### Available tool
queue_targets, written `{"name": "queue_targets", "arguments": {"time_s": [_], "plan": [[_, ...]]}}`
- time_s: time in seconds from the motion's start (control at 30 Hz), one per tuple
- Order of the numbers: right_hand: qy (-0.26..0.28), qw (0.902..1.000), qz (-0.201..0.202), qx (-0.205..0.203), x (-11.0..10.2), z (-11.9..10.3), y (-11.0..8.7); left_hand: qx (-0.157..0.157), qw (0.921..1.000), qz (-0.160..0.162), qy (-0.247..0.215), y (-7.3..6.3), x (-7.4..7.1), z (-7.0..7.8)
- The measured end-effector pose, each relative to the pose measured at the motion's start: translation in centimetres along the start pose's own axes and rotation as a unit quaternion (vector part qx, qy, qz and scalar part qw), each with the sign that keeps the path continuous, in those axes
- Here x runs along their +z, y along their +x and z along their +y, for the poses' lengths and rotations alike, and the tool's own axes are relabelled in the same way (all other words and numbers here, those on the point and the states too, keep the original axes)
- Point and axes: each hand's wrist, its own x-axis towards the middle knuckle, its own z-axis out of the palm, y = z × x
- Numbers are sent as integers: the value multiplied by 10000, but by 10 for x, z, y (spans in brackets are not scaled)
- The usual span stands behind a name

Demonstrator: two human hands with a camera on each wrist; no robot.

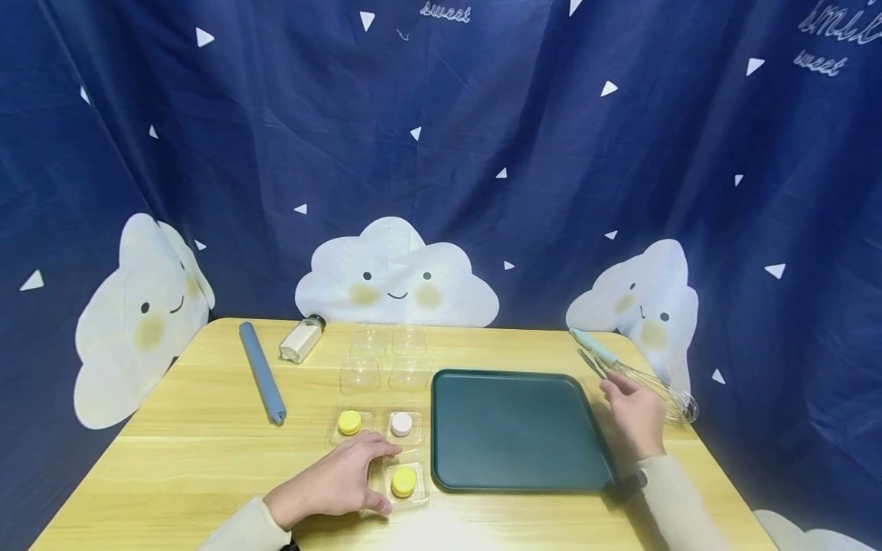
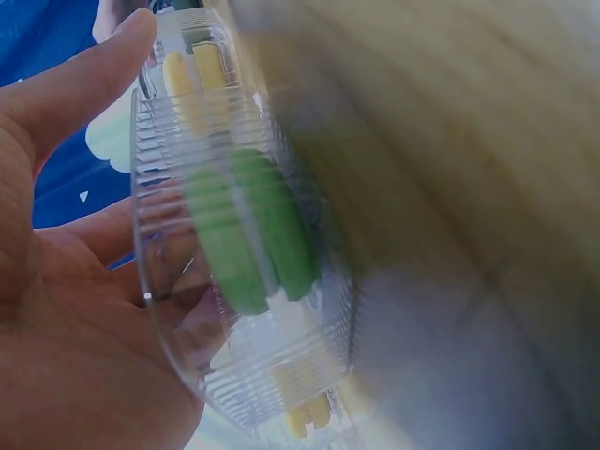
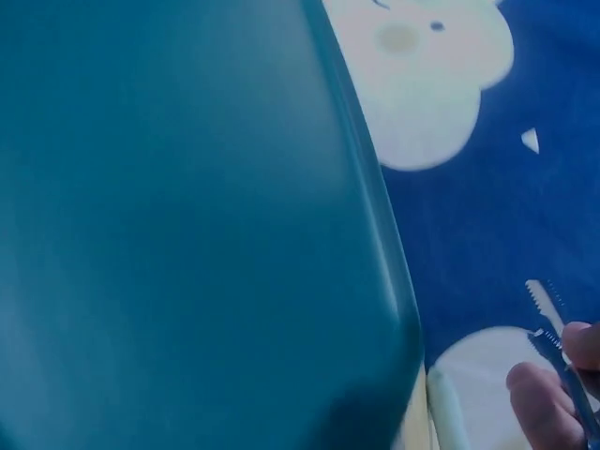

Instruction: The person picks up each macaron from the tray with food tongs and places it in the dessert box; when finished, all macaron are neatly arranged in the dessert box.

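My left hand (image 1: 338,478) stretches over clear plastic boxes, thumb and fingers spread. In the left wrist view a clear box (image 2: 150,234) with a green macaron (image 2: 277,225) lies beside its palm; the head view hides this macaron under the hand. Near its fingertips sits a boxed yellow macaron (image 1: 403,482). Another yellow macaron (image 1: 349,422) and a pale pink macaron (image 1: 401,423) sit in boxes just beyond. My right hand (image 1: 637,413), at the tray's right side, pinches a pair of tongs (image 1: 594,363) whose serrated tips (image 3: 541,298) stand apart.
A dark green tray (image 1: 517,432) lies right of the boxes. Behind the right hand is a whisk (image 1: 599,348) with a light blue handle. Clear plastic covers (image 1: 360,373), a shaker jar (image 1: 302,340) and a blue rolling pin (image 1: 262,373) stand toward the back left.
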Motion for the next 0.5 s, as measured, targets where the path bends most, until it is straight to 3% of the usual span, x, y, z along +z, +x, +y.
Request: {"name": "queue_targets", "arguments": {"time_s": [0.5], "plan": [[-643,9949,-766,105,-21,30,-3,-11,10000,-9,18,1,1,-1]]}}
